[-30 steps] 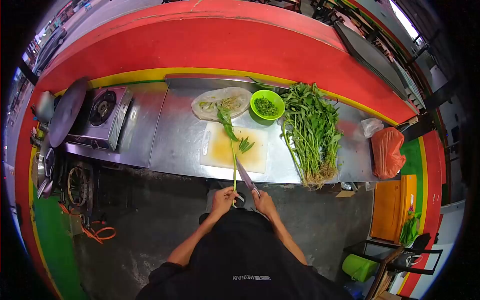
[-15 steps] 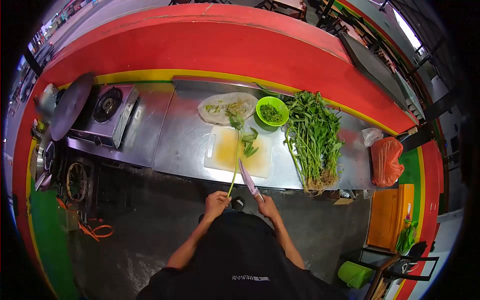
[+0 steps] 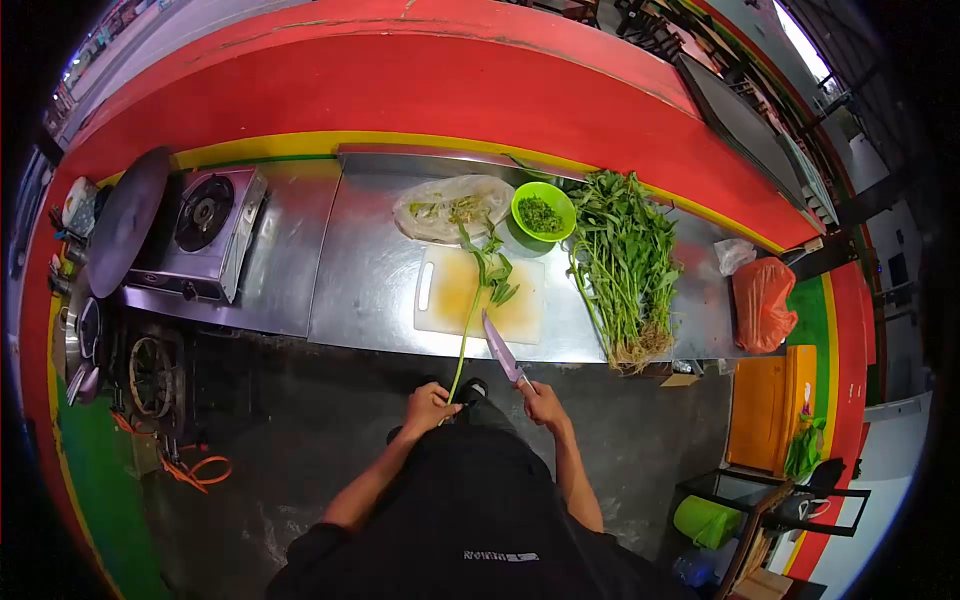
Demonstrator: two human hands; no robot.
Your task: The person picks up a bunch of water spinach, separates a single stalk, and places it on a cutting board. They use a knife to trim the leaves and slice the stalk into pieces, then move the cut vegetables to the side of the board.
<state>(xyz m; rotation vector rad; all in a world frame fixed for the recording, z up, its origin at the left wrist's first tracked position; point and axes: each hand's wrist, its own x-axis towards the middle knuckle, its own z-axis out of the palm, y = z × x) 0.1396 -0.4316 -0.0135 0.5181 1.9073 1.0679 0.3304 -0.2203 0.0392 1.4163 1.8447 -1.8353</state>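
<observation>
My left hand [image 3: 430, 407] is closed round the lower end of a long green stem [image 3: 463, 352], whose leafy top lies over the white cutting board [image 3: 432, 318]. In my right hand [image 3: 543, 403] is the handle of a knife [image 3: 497, 342], its blade pointing up toward the board's front edge. Cut leaves [image 3: 503, 292] rest on the board beside the stem. Behind the board are a clear plastic bag [image 3: 425, 212] with greens inside and a green bowl [image 3: 560, 197] of chopped greens. A large bunch of leafy stems with roots [image 3: 625, 265] lies to the right.
On the left stand a gas stove [image 3: 205, 230] and a big dark round lid or pan [image 3: 128, 222]. A red plastic bag [image 3: 765, 305] sits at the counter's right end. The red wall [image 3: 430, 95] runs behind the steel counter [image 3: 365, 290].
My left hand has drawn the stem slightly down and left, and its leafy top now lies lower over the board. The knife has shifted slightly right with my right hand. The view has tilted a little.
</observation>
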